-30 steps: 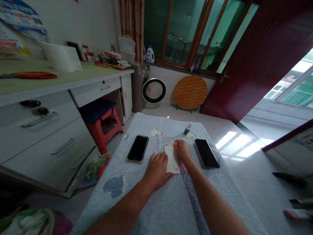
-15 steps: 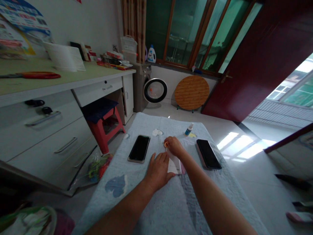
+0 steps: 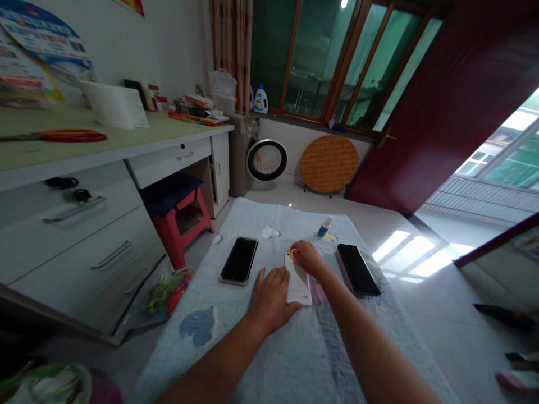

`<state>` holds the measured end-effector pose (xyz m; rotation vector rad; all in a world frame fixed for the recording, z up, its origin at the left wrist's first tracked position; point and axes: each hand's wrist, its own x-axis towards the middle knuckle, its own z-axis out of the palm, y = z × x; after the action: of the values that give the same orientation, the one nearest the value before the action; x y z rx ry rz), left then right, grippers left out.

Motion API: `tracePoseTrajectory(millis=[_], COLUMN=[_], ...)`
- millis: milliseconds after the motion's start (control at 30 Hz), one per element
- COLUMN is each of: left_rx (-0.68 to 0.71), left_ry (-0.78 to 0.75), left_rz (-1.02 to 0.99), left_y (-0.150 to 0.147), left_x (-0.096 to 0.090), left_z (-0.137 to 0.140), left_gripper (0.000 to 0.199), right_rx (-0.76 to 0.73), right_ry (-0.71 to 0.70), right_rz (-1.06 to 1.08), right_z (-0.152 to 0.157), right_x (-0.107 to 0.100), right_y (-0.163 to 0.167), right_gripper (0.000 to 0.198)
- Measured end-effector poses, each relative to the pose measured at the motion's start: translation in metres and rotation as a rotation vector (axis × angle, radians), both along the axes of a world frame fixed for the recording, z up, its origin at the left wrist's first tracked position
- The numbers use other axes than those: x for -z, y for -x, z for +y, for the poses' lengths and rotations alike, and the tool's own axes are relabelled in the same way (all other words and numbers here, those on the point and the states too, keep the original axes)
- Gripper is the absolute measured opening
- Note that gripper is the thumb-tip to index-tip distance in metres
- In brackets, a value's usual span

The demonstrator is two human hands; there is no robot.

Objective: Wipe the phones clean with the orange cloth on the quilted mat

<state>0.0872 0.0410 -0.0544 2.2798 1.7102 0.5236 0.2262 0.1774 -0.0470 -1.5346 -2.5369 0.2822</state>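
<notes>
A white phone lies back side up on the cloth-covered table, its camera end away from me. My left hand holds it down along the left edge, with the thumb across its near end. My right hand is closed over the phone's far end, pinching a small orange piece, perhaps a cloth or sponge, against it. To the left lies a phone with a dark screen. On the right is another dark-screened phone in a case. A small spray bottle stands behind my right hand.
The light blue cloth covers the low table. A red stool and a white desk stand to the left. Farther back are a washing machine with its door open and a round wooden board against the wall.
My right hand has shifted slightly right with the orange piece, uncovering more of the white phone's back. My left hand stays on the phone's edge. The view has tilted slightly.
</notes>
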Motion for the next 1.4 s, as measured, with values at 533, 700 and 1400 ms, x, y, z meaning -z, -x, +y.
tracePoseTrajectory(millis=[533, 700, 1400], left_rx=[0.004, 0.002, -0.025], left_ry=[-0.034, -0.028, 0.001], left_rz=[-0.022, -0.023, -0.012], left_y=[-0.002, -0.002, -0.001], left_x=[0.001, 0.001, 0.002], left_z=[-0.002, -0.001, 0.002], left_gripper=[0.058, 0.056, 0.07], right_rx=[0.076, 0.054, -0.116], right_ry=[-0.045, -0.049, -0.011], right_rz=[0.263, 0.241, -0.018], right_z=[-0.084, -0.079, -0.009], right_x=[0.008, 0.006, -0.006], right_y=[-0.015, -0.01, 0.024], right_gripper=[0.02, 0.02, 0.037])
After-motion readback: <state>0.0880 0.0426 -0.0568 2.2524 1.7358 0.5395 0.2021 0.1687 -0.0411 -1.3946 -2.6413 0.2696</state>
